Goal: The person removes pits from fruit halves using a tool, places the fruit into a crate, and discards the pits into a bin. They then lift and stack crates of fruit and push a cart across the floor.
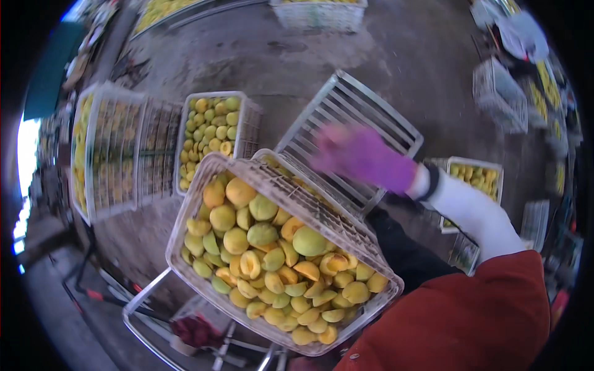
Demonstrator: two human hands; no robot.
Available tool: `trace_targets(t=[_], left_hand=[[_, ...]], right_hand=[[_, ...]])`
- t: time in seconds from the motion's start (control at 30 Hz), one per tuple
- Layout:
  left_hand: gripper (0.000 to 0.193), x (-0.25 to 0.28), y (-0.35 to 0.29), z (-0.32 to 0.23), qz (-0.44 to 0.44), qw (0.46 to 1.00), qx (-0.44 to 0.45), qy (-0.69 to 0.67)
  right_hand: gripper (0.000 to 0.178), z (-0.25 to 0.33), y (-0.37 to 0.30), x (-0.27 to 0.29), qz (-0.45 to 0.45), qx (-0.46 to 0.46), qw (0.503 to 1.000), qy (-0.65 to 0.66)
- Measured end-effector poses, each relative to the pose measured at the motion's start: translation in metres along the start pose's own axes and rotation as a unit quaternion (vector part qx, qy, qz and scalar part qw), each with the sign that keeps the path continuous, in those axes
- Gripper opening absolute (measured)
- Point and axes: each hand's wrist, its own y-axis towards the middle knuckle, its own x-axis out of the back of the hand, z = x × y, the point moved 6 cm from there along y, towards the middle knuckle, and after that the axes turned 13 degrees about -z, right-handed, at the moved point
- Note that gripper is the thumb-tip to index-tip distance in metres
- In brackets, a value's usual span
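Observation:
My right hand (356,151), in a purple glove with bare fingertips, hovers over a slatted metal rack (387,114). It is smeared by motion, so its fingers cannot be read and no held thing shows. Close in front of me a white plastic crate (175,238) sits tilted, full of yellow-green stone fruit (272,281) like apricots or peaches. Some are whole and others are halves with hollow centres. Against its far side is another crate (346,213) with fruit partly hidden inside. My left hand is not seen.
On the left stand a fruit crate (245,123) and a bigger stack of crates (117,148). Further crates stand at the far side (318,17) and right (498,99). One more fruit crate (500,191) lies beyond my right forearm. A metal frame (139,297) juts out lower left.

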Motion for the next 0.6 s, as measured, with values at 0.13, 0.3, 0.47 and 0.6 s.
trace_targets(t=[0.13, 0.3, 0.47, 0.6], left_hand=[[0.041, -0.095, -0.007, -0.205, 0.126, 0.775, -0.602, 0.145], [0.060, -0.316, -0.057, -0.303, 0.236, 0.488, -0.807, 0.234], [0.040, -0.419, -0.023, -0.299, 0.249, 0.541, -0.704, 0.387], [0.036, -0.431, -0.006, -0.305, 0.300, 0.596, -0.619, 0.415]], right_hand=[[0.036, -0.009, -0.182, 0.030, 0.088, -0.238, 0.966, 0.043], [0.032, 0.017, -0.251, -0.005, 0.069, -0.217, 0.965, -0.129], [0.021, -0.006, -0.268, -0.033, 0.003, -0.229, 0.972, -0.041], [0.020, -0.036, -0.290, -0.059, -0.058, -0.291, 0.955, 0.030]])
